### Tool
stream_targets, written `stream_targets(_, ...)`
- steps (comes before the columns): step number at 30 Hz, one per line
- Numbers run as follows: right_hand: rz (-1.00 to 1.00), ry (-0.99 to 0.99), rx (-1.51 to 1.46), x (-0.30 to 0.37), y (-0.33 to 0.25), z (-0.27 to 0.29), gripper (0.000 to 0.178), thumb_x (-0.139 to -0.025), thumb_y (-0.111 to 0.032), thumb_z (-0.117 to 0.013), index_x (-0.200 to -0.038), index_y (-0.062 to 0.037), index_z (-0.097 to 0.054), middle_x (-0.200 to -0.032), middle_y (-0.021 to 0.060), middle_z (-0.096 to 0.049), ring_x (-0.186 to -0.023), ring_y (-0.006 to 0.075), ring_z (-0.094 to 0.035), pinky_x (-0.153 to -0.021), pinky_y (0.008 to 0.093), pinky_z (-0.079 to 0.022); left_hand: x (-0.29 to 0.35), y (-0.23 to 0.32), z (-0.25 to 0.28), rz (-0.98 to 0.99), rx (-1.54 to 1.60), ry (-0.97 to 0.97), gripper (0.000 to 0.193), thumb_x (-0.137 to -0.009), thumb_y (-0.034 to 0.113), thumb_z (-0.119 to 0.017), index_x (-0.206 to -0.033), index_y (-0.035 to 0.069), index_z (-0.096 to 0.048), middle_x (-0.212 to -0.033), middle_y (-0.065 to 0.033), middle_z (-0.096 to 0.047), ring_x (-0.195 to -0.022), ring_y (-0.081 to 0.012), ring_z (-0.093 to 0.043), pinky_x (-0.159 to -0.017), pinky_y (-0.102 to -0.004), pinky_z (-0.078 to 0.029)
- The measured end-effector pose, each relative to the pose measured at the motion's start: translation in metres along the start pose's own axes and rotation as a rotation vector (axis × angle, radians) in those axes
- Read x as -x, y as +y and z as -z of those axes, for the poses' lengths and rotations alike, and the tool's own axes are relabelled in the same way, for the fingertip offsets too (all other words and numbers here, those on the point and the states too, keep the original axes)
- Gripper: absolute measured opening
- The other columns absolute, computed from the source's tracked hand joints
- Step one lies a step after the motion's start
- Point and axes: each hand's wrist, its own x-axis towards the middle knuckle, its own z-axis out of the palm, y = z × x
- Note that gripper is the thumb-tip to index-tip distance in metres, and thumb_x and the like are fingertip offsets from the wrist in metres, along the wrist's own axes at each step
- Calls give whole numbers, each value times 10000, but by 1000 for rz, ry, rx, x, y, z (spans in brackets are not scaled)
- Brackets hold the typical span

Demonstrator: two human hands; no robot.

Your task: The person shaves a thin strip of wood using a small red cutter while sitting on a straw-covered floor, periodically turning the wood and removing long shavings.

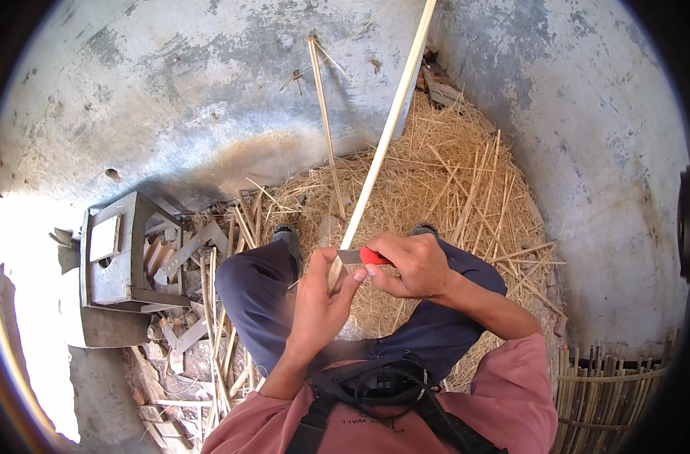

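Observation:
A long pale bamboo strip (380, 155) slants up and away from my lap toward the far wall. Its near end lies in my left hand (320, 301), whose fingers and thumb close round it. In my right hand (414, 265) is a knife with a red handle (373, 256). The knife's flat metal blade (350, 257) lies across the strip, close to my left thumb and fingertips. My left fingers partly hide the near end of the strip.
Straw and shavings (405, 189) cover the floor round my feet. A grey wooden frame (133, 253) stands at the left among scraps. One thin stick (326, 121) leans on the wall. Several loose strips (473, 189) lie at the right, with a woven stick basket (609, 393) nearer.

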Motion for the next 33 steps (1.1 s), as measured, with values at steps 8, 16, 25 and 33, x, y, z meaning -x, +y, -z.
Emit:
stream_targets(8,31,-6,21,-1,-5,1,278,-897,-280,-770,-1062,-63,-718,-829,73,-721,-625,261,-699,-529,362,-537,0,-15,1,-142,-246,-8,406,-1018,233,-747,-1219,-41,-525,-684,-87,-592,-583,-195,-575,-545,-353,-435)
stream_targets(16,-9,6,64,0,-9,-1,287,-926,-338,-769,-1057,-85,-731,-868,56,-746,-643,250,-729,-536,363,-566,0,-11,-4,-129,-284,33,370,-1032,253,-722,-1075,-24,-481,-700,-186,-636,-573,-373,-618,-528,-434,-437)
stream_targets(25,2,11,125,1,-8,-3,301,-878,-286,-793,-1083,-77,-724,-857,47,-729,-650,231,-714,-538,347,-542,-3,-13,-2,-132,-266,18,292,-1041,173,-700,-1054,-16,-478,-642,-153,-572,-519,-339,-587,-504,-398,-422)
stream_targets(33,20,45,179,-3,-11,-3,269,-915,-328,-780,-1057,-110,-709,-810,36,-695,-632,222,-706,-529,346,-548,-3,-9,-3,-97,-267,37,293,-1043,195,-703,-1049,-16,-499,-659,-152,-621,-514,-317,-628,-489,-385,-431)
